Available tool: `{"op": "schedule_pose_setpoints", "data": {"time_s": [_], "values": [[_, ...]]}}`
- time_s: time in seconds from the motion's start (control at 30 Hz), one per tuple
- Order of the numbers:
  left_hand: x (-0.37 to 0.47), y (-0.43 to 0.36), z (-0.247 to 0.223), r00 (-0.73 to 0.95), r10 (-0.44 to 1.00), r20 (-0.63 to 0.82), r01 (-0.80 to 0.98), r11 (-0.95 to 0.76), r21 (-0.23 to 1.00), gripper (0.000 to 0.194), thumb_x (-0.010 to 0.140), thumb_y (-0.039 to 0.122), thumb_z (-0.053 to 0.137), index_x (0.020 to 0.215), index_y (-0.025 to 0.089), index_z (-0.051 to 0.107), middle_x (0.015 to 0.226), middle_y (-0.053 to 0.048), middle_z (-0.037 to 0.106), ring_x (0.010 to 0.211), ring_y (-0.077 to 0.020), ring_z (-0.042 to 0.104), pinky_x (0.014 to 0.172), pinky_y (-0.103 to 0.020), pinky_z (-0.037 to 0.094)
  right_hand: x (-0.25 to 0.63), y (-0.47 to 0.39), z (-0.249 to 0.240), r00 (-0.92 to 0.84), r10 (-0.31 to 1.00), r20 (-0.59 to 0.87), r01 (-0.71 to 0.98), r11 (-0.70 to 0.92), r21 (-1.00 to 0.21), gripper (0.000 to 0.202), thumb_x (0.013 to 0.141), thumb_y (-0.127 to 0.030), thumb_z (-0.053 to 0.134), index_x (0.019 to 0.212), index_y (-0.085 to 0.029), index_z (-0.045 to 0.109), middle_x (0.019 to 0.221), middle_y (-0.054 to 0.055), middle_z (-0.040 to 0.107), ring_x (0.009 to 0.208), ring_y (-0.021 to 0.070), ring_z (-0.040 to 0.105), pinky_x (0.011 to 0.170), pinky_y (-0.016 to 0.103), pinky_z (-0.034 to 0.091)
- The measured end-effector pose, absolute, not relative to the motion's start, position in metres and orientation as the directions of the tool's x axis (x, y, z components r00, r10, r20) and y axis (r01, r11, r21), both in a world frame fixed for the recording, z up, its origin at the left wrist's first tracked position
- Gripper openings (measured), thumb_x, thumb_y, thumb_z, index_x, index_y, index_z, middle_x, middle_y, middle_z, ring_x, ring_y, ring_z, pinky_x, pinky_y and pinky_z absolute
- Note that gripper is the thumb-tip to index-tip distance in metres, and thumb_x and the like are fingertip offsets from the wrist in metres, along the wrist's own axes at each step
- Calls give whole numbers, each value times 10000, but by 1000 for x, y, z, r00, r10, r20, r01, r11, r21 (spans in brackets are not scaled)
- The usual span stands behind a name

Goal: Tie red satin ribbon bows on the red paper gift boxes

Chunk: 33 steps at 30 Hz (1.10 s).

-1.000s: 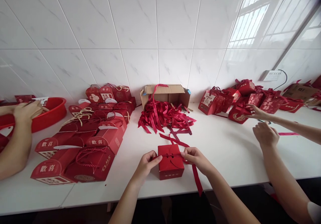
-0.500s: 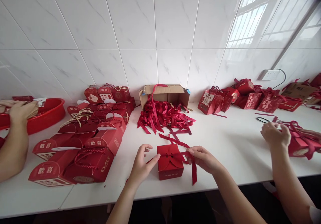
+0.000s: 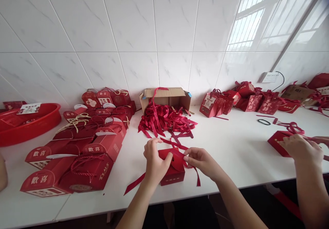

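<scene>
**Both hands on the small red box at the table's front edge**

Here's the small red box (image 3: pixel 172 169), sitting on the white table (image 3: pixel 231 153) close to the near edge, right in front of the person. The left hand (image 3: pixel 155 160) is down over the box's left top corner, fingers curled and thumb pressed against the lid flaps. The right hand (image 3: pixel 202 160) sits at the box's right side, fingertips pinched on the red ribbon (image 3: pixel 197 176) where it meets the lid. One end of the ribbon trails off to the lower left across the table, another drops down on the right.

Just behind the box lies a heap of loose ribbons (image 3: pixel 164 121), spilling from a tipped cardboard carton (image 3: pixel 164 97) against the tiled wall. To the left, rows of flat red gift boxes (image 3: pixel 84 147) with cord handles, and a red basin (image 3: pixel 28 124) beyond them. Far right, a co-worker's hand (image 3: pixel 302 148) is on another red box (image 3: pixel 279 141), with more finished boxes (image 3: pixel 244 99) stacked along the wall.
</scene>
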State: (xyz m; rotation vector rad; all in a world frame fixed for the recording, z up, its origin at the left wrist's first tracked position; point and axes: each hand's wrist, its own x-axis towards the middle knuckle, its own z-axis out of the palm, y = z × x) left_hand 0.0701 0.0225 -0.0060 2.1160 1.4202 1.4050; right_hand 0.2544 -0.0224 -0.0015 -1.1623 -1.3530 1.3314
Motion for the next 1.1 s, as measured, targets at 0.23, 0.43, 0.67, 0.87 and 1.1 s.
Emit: {"op": "schedule_pose_setpoints", "data": {"time_s": [0.23,0.43,0.67,0.87,1.1], "values": [[70,20,-4,110,836,538,554,-501,665,318,735,245,605,994,240,420,1045,-65,539,1055,-269,500,927,-464,371,224,-9,-14,-130,977,170,291,201,-935,241,821,-384,579,946,-215,696,617,-15,576,575,133,488,581,277,413],[41,22,-5,296,882,366,462,-468,754,327,751,267,611,1047,257,472,1114,-51,552,1106,-244,508,949,-405,386,213,-5,-20,15,967,254,288,239,-927,161,812,-307,576,767,-200,688,788,44,651,717,178,569,659,302,455],[24,30,-27,233,972,10,294,-80,952,301,755,454,612,814,220,432,839,8,502,786,-160,542,710,-275,454,214,-6,-25,-57,956,289,234,294,-927,147,852,-281,550,827,-224,683,874,46,690,855,202,608,779,323,474],[23,37,-34,378,921,-89,250,-8,968,375,766,506,586,654,192,415,626,57,381,586,-105,391,558,-222,343,212,-10,-18,-88,946,311,243,323,-915,146,854,-253,540,809,-219,674,822,27,695,769,173,604,702,280,462],[6,44,-15,452,891,-50,440,-173,881,339,754,455,615,595,172,517,602,27,486,623,-138,450,606,-242,370,196,-8,-18,117,939,323,397,254,-882,192,836,-238,519,722,-211,672,678,8,691,659,165,592,651,276,440]]}}
